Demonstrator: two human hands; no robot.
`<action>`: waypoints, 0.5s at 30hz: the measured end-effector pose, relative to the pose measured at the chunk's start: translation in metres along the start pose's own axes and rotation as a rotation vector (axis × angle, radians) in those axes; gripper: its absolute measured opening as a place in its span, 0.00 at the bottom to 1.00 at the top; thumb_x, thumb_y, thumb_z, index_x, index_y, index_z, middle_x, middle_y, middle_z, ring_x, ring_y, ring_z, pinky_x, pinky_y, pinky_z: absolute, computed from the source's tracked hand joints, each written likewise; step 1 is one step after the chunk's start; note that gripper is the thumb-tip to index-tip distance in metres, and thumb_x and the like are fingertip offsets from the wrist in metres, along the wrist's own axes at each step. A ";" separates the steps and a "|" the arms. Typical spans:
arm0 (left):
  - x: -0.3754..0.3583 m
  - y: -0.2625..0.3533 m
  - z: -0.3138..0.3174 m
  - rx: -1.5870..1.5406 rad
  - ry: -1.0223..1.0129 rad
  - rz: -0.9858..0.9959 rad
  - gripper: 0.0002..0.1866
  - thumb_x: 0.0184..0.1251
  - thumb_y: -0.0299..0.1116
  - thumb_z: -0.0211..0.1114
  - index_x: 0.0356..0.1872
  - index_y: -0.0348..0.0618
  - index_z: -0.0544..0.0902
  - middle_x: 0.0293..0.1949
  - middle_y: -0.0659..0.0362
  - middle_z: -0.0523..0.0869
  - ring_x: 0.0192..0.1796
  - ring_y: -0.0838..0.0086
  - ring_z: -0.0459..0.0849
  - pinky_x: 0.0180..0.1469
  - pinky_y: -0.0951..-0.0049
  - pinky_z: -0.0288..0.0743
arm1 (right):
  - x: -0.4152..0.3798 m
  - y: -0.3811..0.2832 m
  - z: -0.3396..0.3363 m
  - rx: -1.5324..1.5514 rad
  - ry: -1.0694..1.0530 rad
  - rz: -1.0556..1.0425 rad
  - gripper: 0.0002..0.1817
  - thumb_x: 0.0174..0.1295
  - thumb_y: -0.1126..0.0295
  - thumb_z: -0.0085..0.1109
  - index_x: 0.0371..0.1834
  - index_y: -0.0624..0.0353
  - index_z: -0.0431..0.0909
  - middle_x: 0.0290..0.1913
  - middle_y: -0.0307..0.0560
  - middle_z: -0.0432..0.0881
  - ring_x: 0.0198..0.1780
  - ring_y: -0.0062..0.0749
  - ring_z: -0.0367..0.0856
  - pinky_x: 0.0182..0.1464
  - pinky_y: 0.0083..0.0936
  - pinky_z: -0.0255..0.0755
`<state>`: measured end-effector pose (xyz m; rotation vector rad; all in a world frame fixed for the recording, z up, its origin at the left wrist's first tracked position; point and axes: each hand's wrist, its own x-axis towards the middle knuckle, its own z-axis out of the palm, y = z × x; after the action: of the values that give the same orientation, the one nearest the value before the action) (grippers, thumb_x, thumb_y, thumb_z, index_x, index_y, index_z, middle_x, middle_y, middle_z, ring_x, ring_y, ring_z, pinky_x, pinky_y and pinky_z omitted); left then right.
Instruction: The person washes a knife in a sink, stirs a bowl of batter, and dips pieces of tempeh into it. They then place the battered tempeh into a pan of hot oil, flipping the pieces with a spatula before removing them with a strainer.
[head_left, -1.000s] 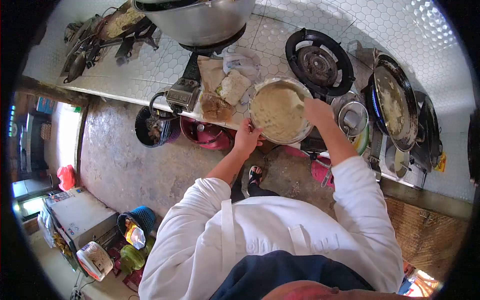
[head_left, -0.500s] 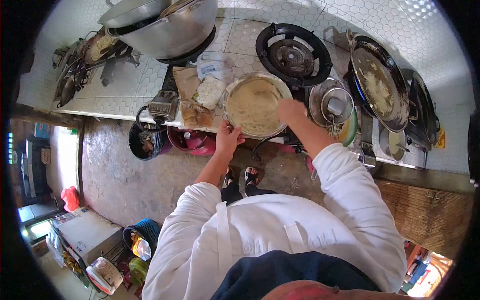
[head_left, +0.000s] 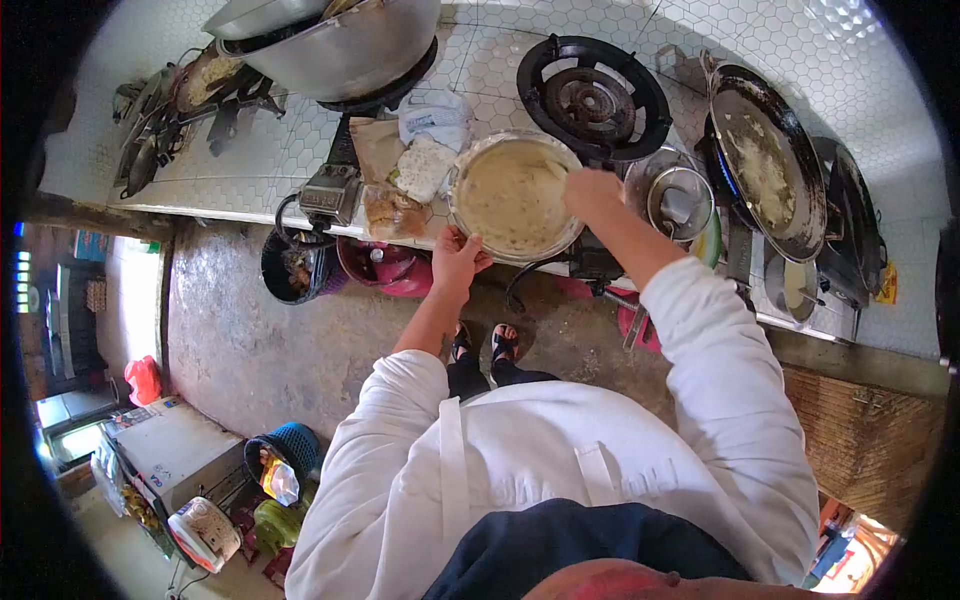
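A round metal bowl [head_left: 462,222] of pale beige batter [head_left: 512,195] stands at the counter's front edge. My left hand [head_left: 461,262] is closed on its lower left rim, thumb and fingers at the edge. Over the right side of the bowl, my right hand [head_left: 594,194] is closed in a fist. Whatever it grips is hidden beneath the fingers. Left of the bowl lie a white crumbly food in clear plastic [head_left: 425,167], a brown paper [head_left: 377,150] and a bag of brown stuff [head_left: 395,210].
A black burner ring [head_left: 594,97] sits behind the bowl. To the right are a strainer [head_left: 680,203] and a wide pan of oil with frying pieces [head_left: 765,165] over a blue flame. A large metal pot [head_left: 345,55] stands back left. Below the counter are a black bin [head_left: 290,268] and a red tub [head_left: 400,272].
My right hand has shifted slightly up and right at the bowl's edge. The batter's surface looks stirred and smoother. My left hand stays at the rim; the view has moved a little.
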<state>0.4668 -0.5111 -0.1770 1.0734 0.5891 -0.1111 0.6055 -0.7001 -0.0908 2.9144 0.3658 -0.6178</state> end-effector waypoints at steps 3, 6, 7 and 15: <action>0.002 -0.003 0.001 -0.016 0.017 0.025 0.05 0.63 0.27 0.57 0.36 0.47 0.69 0.27 0.65 0.78 0.25 0.81 0.77 0.28 0.79 0.77 | -0.038 -0.008 0.004 0.049 -0.078 0.008 0.13 0.53 0.68 0.49 0.38 0.58 0.81 0.41 0.53 0.81 0.43 0.42 0.81 0.43 0.38 0.74; -0.002 0.000 0.001 -0.040 -0.014 0.030 0.05 0.62 0.28 0.57 0.36 0.47 0.69 0.28 0.65 0.78 0.25 0.82 0.77 0.29 0.78 0.77 | -0.041 -0.024 0.016 0.146 -0.166 -0.045 0.14 0.53 0.68 0.48 0.38 0.59 0.81 0.41 0.54 0.81 0.44 0.45 0.80 0.44 0.39 0.74; -0.001 0.000 0.000 -0.038 -0.016 0.017 0.06 0.62 0.28 0.57 0.36 0.47 0.69 0.29 0.65 0.78 0.26 0.81 0.77 0.29 0.78 0.78 | -0.032 -0.028 0.029 0.231 -0.213 -0.062 0.14 0.53 0.68 0.48 0.39 0.59 0.81 0.43 0.52 0.80 0.46 0.45 0.79 0.44 0.39 0.73; -0.001 0.006 -0.004 0.010 -0.060 -0.022 0.07 0.63 0.28 0.57 0.39 0.47 0.68 0.32 0.65 0.78 0.30 0.80 0.78 0.32 0.76 0.78 | -0.023 -0.022 -0.032 0.234 0.002 -0.115 0.14 0.51 0.67 0.50 0.38 0.57 0.80 0.41 0.51 0.81 0.43 0.43 0.80 0.42 0.38 0.75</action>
<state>0.4666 -0.5050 -0.1725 1.0698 0.5464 -0.1647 0.5919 -0.6780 -0.0543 3.1334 0.4962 -0.7196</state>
